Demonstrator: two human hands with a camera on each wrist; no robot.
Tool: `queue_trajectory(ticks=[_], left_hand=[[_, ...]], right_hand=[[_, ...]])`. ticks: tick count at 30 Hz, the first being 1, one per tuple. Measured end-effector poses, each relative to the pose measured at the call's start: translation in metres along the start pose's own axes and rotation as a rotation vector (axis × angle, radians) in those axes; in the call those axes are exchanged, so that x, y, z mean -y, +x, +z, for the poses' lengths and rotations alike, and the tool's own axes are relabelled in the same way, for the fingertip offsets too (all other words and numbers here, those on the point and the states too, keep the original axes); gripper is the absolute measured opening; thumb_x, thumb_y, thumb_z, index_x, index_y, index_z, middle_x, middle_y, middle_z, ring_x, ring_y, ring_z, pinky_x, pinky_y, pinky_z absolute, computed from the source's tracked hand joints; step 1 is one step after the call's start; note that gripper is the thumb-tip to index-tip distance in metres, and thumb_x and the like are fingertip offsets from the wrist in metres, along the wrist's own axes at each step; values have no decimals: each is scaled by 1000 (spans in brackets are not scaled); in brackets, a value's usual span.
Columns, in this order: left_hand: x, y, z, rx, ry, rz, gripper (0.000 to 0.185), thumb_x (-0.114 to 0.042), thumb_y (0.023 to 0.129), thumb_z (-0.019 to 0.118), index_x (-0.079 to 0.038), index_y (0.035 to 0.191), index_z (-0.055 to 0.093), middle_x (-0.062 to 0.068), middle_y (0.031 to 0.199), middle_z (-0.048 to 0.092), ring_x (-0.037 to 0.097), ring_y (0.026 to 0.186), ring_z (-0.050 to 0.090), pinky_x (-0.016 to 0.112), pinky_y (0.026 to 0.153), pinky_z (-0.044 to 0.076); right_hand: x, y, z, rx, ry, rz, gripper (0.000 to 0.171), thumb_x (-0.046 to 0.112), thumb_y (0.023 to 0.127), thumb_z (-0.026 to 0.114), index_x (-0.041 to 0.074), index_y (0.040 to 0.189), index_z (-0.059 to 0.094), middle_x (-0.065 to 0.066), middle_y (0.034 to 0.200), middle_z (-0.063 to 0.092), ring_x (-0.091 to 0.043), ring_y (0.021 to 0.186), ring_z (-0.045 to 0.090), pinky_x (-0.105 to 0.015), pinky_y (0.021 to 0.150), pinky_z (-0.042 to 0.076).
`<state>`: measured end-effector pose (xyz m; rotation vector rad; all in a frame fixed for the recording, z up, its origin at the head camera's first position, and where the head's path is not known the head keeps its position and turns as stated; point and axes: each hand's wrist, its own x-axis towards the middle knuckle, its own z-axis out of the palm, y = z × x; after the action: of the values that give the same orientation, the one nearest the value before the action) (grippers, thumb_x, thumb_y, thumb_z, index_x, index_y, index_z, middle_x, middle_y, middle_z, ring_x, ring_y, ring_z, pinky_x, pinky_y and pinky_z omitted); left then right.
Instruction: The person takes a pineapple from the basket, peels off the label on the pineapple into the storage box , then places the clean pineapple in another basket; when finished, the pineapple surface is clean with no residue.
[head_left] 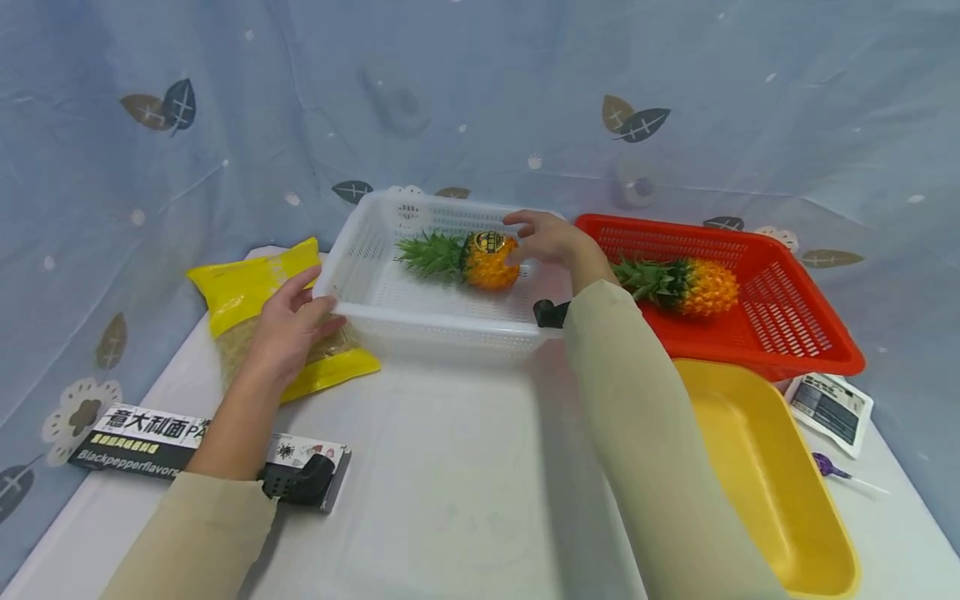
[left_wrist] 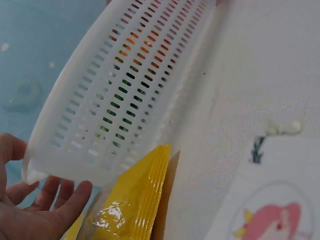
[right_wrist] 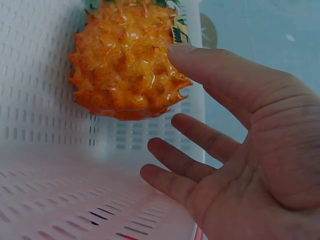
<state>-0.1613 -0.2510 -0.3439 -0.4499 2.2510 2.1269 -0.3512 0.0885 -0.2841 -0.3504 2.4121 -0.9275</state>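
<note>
A white slotted plastic basket (head_left: pixel 427 321) holds an orange pineapple (head_left: pixel 491 265) with a green crown, lying on its side with a dark label round its upper part. At the basket's left front corner, my left hand (head_left: pixel 288 321) grips the rim; the left wrist view has fingers on both sides of that corner. My right hand (head_left: pixel 551 240) reaches over the basket's right end with fingers spread. In the right wrist view the right thumb overlaps the pineapple's edge, and the other fingers stay apart from the fruit. Nothing is held in that hand.
To the right stands a red basket (head_left: pixel 795 304) with another pineapple (head_left: pixel 705 287). Before it lies a yellow tray (head_left: pixel 757 467), beside a white pouch (head_left: pixel 831 408) and a purple-ended stick (head_left: pixel 828 467). A yellow bag (head_left: pixel 240 283) and a pasta box (head_left: pixel 142 442) lie left.
</note>
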Motion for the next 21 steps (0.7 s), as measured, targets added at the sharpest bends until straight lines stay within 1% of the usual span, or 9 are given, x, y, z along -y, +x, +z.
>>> queue_trajectory(ticks=[5, 10, 15, 21], left_hand=[[-2, 0, 2, -8, 22, -7, 67, -30, 105, 59, -36, 164, 28, 8, 158, 38, 27, 134, 51, 30, 102, 53], [-1, -1, 1, -7, 5, -7, 67, -30, 105, 61, -35, 164, 28, 8, 158, 38, 27, 134, 51, 30, 103, 53], [0, -1, 2, -12, 25, -4, 66, -30, 106, 59, -36, 164, 27, 7, 157, 39, 24, 133, 51, 33, 106, 52], [-1, 1, 3, -34, 11, 3, 65, -27, 106, 57, -33, 164, 29, 8, 158, 40, 25, 132, 51, 35, 108, 53]], right_hand=[[-1, 5, -1, 17, 4, 15, 78, 14, 94, 73, 28, 162, 35, -12, 169, 28, -34, 153, 31, -55, 123, 34], [0, 12, 3, 35, -4, 21, 80, 14, 94, 74, 28, 162, 35, -11, 169, 28, -34, 153, 32, -59, 121, 35], [-4, 13, 6, 62, -24, 15, 80, 15, 94, 73, 27, 162, 33, -11, 170, 27, -33, 151, 34, -58, 119, 40], [-3, 18, 9, 77, -28, 29, 84, 14, 92, 74, 27, 163, 31, -11, 170, 25, -33, 148, 35, -56, 116, 43]])
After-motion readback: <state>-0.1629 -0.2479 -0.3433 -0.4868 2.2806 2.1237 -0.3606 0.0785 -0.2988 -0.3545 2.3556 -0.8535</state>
